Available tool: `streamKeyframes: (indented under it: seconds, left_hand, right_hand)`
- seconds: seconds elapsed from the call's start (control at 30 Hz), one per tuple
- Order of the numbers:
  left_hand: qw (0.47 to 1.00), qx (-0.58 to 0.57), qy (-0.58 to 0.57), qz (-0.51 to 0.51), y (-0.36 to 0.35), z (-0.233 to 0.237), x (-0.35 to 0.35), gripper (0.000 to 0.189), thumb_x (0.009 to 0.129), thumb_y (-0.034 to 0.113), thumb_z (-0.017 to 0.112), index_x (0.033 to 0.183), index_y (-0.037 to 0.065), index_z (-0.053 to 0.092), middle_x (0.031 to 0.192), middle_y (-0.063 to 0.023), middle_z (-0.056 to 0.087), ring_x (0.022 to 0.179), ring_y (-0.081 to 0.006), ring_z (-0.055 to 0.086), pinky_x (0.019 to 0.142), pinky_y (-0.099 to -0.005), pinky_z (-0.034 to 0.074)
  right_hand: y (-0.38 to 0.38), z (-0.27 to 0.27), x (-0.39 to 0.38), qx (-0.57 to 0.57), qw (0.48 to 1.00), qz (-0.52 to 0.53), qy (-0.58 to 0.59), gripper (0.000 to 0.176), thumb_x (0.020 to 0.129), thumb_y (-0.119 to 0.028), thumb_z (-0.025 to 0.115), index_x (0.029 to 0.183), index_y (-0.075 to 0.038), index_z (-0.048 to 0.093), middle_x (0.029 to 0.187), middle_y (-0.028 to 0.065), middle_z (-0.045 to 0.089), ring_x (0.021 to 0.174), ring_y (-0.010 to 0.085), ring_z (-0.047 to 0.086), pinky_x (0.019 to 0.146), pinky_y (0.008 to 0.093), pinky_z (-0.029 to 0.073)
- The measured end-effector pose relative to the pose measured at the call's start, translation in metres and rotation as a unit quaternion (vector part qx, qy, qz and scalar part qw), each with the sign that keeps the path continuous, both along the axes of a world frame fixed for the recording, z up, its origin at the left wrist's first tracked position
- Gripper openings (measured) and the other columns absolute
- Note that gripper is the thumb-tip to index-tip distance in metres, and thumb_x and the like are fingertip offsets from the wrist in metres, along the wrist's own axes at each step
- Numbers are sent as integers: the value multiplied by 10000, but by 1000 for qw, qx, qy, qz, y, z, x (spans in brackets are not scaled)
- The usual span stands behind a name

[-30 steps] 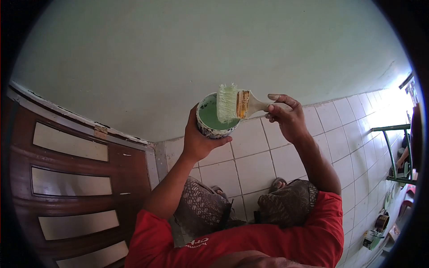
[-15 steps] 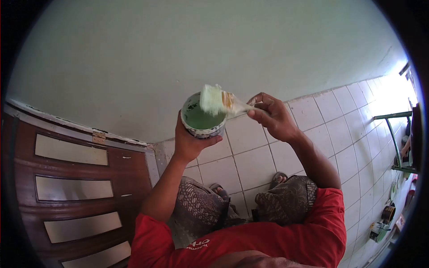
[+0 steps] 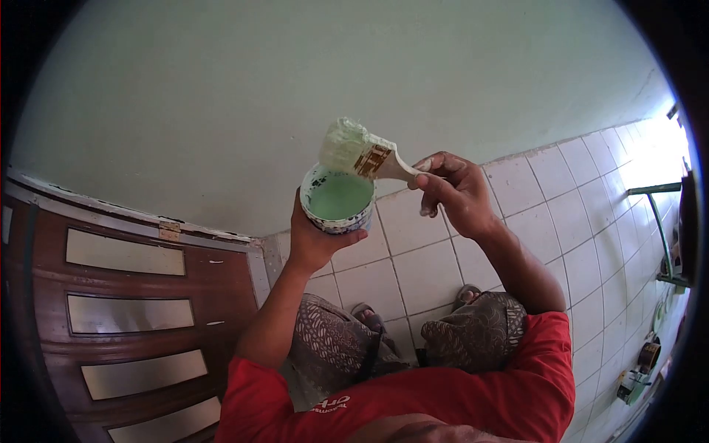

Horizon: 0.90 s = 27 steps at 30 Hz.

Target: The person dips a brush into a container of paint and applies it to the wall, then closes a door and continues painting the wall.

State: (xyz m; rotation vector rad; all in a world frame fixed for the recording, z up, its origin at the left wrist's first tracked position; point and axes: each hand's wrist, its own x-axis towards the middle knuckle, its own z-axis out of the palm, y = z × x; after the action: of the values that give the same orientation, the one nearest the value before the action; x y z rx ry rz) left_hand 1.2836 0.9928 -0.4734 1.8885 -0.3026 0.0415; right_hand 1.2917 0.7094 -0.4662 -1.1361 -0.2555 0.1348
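A round paint tub [image 3: 340, 224] with a paint-smeared rim is gripped from its left side by my left hand [image 3: 314, 240]. Pale green paint [image 3: 343, 196] shows inside it. My right hand [image 3: 461, 192] pinches the handle of a wide paintbrush [image 3: 377, 159], fingers smudged with paint. The brush's bristles are coated in pale green and point left, overlapping the far rim of the tub in this view.
A pale green wall [image 3: 221, 96] rises ahead. On the left is a brown door [image 3: 214, 288] with light panels. White tiles [image 3: 428, 273] cover the floor. A green metal frame [image 3: 657, 221] and scattered items stand at the right.
The brush has risen slightly and turned, its bristles now farther up and left over the tub's far rim. The tub is tilted differently, showing more of the paint inside.
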Motion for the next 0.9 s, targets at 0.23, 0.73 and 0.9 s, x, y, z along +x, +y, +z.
streamKeyframes:
  seconds: [0.23,0.73,0.9]
  left_hand:
    - [1000,5,21,-18,-10,-1,1,1008,568,186,1020,1359,24,417,1283,-116,603,1193,-219,606,1033,-376,513]
    - [999,15,39,-29,-21,-14,-6,1000,574,158,1010,1360,6,411,1294,-125,599,1196,-224,611,1038,-375,508]
    - [999,-11,44,-14,-24,-10,-9,862,606,108,979,1320,-4,510,1240,-112,651,1148,-208,637,1018,-370,520]
  right_hand:
    - [5,1,-1,-47,993,-108,-31,222,908,-90,786,1032,57,675,868,91,730,742,133,718,663,275,605]
    - [-9,-38,19,329,936,35,120,214,1050,-223,543,1147,-39,594,966,97,672,836,206,713,773,344,610]
    - [-19,-55,22,382,914,50,127,175,1045,-213,564,1115,-54,585,1028,90,657,871,209,708,842,355,602]
